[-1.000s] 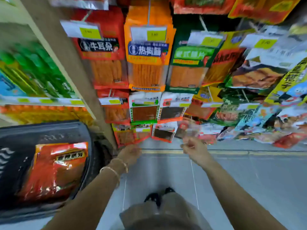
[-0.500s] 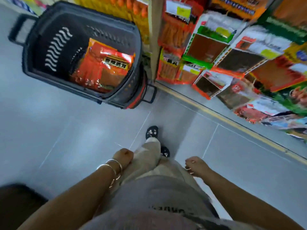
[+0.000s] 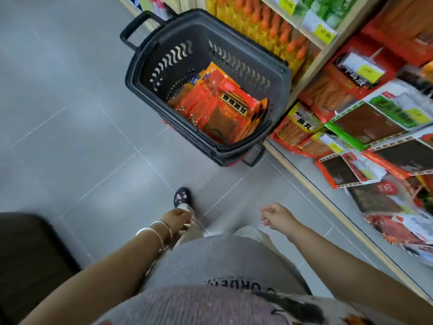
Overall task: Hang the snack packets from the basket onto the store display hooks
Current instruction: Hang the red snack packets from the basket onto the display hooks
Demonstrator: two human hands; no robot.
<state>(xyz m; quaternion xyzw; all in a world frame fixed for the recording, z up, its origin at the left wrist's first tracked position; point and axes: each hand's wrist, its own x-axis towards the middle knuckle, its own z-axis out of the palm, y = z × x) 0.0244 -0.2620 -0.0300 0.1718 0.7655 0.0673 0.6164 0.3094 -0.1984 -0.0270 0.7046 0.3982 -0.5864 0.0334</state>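
Left hand (image 3: pixel 177 217) and right hand (image 3: pixel 276 215) (fingers loose, empty) hang apart from the basket (image 3: pixel 284 90).

Grey tiled floor (image 3: pixel 70 113) bears the basket (image 3: pixel 278 95) (dark plastic).

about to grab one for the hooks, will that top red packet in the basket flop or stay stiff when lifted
Probably floppy: the top red packet is a thin flat pouch lying tilted on other packets. Likely light for its size. Its glossy film may be slippery.
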